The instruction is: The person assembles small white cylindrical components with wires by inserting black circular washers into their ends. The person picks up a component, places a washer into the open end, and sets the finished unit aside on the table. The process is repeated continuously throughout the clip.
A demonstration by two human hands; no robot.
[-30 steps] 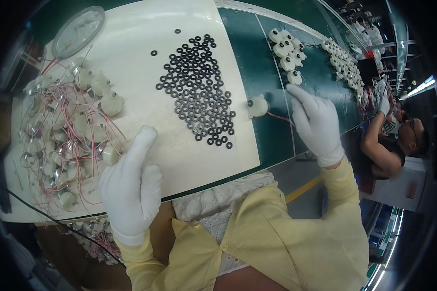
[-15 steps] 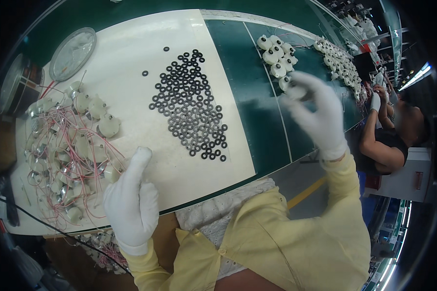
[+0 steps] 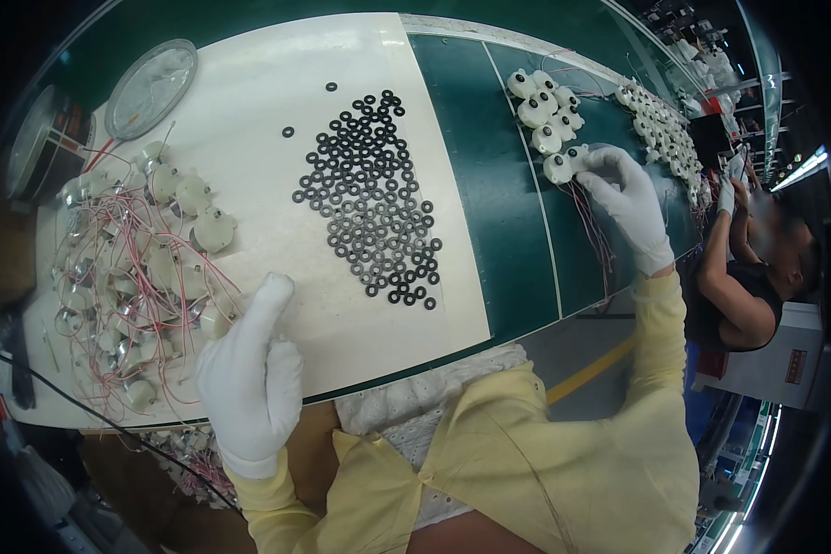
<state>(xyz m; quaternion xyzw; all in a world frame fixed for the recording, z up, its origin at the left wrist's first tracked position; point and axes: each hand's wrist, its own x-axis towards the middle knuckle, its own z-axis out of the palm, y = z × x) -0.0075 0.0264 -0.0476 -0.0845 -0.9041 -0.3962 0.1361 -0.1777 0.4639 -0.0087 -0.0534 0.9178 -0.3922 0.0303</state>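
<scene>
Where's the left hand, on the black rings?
No, the left hand is apart from the black rings, beside the wired parts.

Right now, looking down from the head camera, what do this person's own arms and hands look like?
The left hand and right hand wear plain white cloth gloves that cover the fingers. Long, pale yellow sleeves cover the forearms: the left sleeve and the right sleeve. I can't make out any markings on the gloves.
</scene>
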